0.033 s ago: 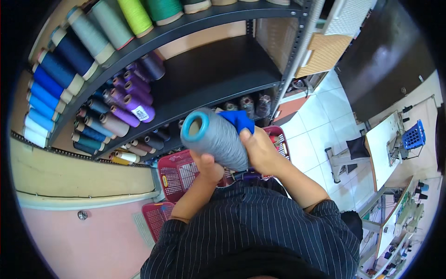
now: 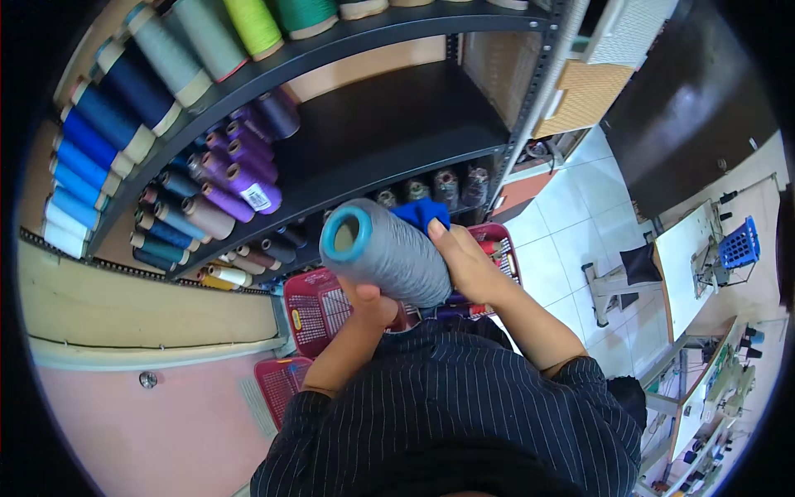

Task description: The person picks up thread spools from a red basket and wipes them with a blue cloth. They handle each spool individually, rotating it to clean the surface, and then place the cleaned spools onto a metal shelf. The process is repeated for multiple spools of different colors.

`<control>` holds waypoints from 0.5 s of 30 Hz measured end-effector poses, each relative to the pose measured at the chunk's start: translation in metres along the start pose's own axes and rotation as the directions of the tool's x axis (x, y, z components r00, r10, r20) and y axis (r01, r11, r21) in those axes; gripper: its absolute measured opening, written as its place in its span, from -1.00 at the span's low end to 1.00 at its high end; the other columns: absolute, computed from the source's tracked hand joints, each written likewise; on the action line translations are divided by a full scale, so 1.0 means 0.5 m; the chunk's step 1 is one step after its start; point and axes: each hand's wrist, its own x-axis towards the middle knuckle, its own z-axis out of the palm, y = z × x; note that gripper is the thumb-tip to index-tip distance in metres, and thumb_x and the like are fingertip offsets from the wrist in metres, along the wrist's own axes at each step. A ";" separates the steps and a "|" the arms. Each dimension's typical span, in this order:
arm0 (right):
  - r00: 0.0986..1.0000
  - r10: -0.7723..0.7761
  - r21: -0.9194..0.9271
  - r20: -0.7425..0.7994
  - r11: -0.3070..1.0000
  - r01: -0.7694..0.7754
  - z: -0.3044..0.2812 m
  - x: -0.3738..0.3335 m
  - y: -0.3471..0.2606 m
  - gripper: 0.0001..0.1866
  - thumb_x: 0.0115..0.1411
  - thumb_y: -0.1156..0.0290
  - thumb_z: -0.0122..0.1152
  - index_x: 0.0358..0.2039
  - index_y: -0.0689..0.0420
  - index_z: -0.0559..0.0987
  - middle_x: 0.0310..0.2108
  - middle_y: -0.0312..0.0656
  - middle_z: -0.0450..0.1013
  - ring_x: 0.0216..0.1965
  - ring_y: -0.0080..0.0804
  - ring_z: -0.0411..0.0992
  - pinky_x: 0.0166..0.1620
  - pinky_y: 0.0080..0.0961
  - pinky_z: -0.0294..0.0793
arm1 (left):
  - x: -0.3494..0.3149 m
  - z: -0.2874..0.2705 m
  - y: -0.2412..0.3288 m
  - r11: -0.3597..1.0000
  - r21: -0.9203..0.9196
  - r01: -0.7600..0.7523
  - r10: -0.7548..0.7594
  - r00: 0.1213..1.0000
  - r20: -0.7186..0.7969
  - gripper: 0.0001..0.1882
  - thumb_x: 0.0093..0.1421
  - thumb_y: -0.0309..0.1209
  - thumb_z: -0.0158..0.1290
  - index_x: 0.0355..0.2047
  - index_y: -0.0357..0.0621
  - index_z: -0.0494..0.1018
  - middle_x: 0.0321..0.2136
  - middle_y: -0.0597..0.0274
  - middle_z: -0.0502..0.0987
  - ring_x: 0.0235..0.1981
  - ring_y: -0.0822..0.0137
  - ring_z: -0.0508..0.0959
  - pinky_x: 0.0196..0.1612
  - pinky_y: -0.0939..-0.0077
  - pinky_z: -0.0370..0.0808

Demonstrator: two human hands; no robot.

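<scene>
A person stands before a dark metal shelf unit point(image 2: 389, 124) and holds a large grey cone of thread point(image 2: 389, 253) in both hands, at about chest height and near the centre of the view. The cone lies roughly level, with its teal-rimmed open end point(image 2: 346, 234) turned toward ten o'clock, toward the shelves. The left hand point(image 2: 373, 302) sits beneath the cone at its six o'clock, fingers curled up around the underside in a supporting grip. The right hand point(image 2: 468, 265) is closed over the cone's far end at three o'clock, thumb on top and fingers wrapped round, and a piece of bright blue cloth point(image 2: 422, 211) shows just above it at twelve o'clock; whether the hand grips that cloth too cannot be told. The step in hand appears to be the carrying or handling of a single cone between the red baskets point(image 2: 315, 306) below, at six to seven o'clock, and the shelves. A wide bare stretch of the middle shelf lies at twelve o'clock, to the right of a stack of purple cones point(image 2: 240, 170). Any setting-down there would call for both hands to keep the cone level and clear the shelf edge. Blue, grey and green cones point(image 2: 166, 50) fill the upper shelf at ten to eleven o'clock.
</scene>
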 end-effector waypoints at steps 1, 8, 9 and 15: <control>0.957 0.251 0.061 0.143 0.963 -0.262 0.007 0.016 0.012 -0.29 0.35 -0.11 -0.32 -0.08 0.37 0.47 -0.09 0.04 0.42 -0.05 -0.31 0.37 0.06 -0.41 0.28 | -0.002 -0.023 0.017 0.998 0.021 -0.060 0.061 0.996 -0.066 0.16 -0.06 0.49 -0.13 0.28 -0.20 -0.03 0.13 0.12 0.22 0.14 0.23 0.28 0.20 0.26 0.24; 0.895 -0.154 -0.011 -0.418 0.986 0.165 0.191 0.061 0.014 -0.53 0.32 0.14 -0.13 0.00 0.29 0.45 -0.02 0.06 0.39 0.03 -0.16 0.35 0.15 -0.38 0.20 | 0.048 -0.180 0.079 0.959 -0.258 0.116 -0.165 0.970 -0.178 -0.32 0.30 0.19 -0.34 0.12 -0.15 0.24 -0.06 0.16 0.44 -0.04 0.29 0.46 0.08 0.31 0.38; 0.831 -0.361 -0.163 -0.423 0.933 0.322 0.211 0.065 0.013 -0.55 0.30 0.19 -0.09 0.06 0.26 0.42 0.04 0.08 0.36 0.10 -0.09 0.32 0.19 -0.34 0.16 | 0.050 -0.196 0.079 0.958 -0.204 0.203 -0.248 0.941 -0.229 -0.35 0.31 0.15 -0.31 0.14 -0.12 0.22 -0.02 0.16 0.42 -0.02 0.29 0.45 0.10 0.30 0.37; 0.884 -0.458 -0.782 0.095 0.515 0.351 0.312 0.107 0.012 -0.32 0.17 0.30 0.04 0.30 0.10 0.12 0.30 0.06 0.03 0.31 0.00 0.02 0.29 -0.20 0.02 | -0.004 -0.259 0.062 0.972 0.140 0.190 -0.144 0.948 -0.285 -0.45 0.38 -0.12 -0.26 0.29 -0.05 -0.03 0.13 0.12 0.26 0.13 0.29 0.33 0.20 0.40 0.25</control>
